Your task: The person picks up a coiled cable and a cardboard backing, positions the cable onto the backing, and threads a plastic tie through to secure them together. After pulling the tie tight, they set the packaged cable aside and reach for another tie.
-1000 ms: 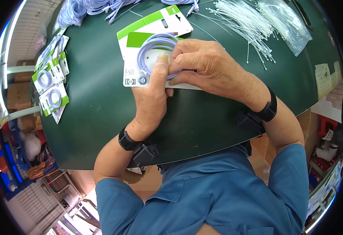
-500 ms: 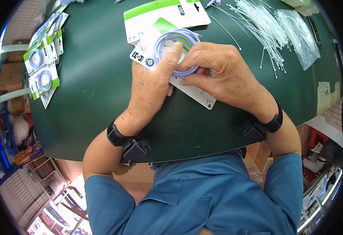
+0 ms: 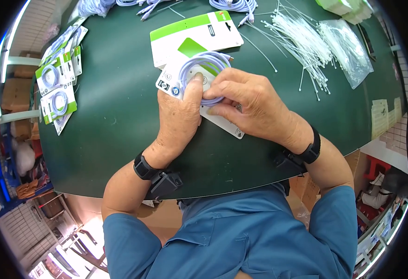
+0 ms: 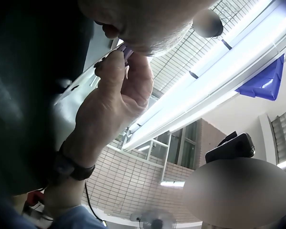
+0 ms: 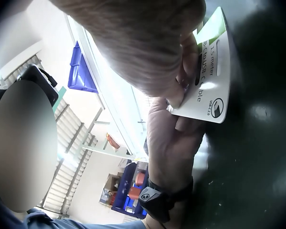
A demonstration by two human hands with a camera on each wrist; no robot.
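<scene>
In the head view a coiled lilac cable lies against a white and green card held tilted above the table. The left hand grips the card and coil at their left side, its thumb pressed on the coil's inner edge. At the lower right of the coil, the right hand pinches the cable between thumb and fingers. The right wrist view shows the printed card beside the right hand. What the fingertips hold behind the card is hidden.
Flat cards lie just beyond the hands. White zip ties and a clear bag of them are at the back right. Packed cable cards overlap at the left; more lilac cables lie at the back edge.
Since one second ago the held card has turned so its right end points down toward the person. The right hand remains at the coil, slightly lower against it.
</scene>
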